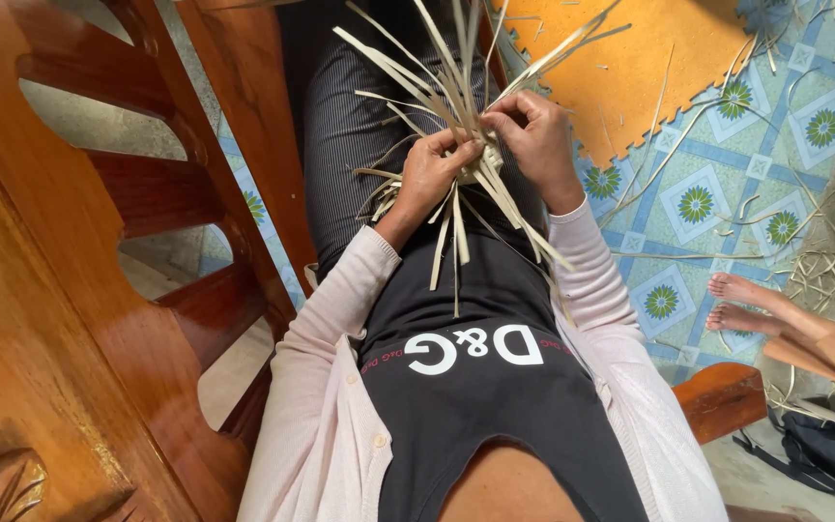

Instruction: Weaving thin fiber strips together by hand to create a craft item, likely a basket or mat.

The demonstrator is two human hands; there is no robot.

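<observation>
Straw strips [456, 145] in both closed hands [485, 155]

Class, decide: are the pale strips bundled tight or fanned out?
Fanned out: the strips splay from where the left hand and right hand pinch them.

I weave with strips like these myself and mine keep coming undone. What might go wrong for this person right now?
1. The woven knot is small and pinched only between the left hand and right hand; a slackened grip might let it loosen.
2. Many loose strips fan out in all directions, so the wrong one could easily get picked or creased.
3. Scraps on the tiled floor lie near another person's bare feet, which may step on them.
</observation>
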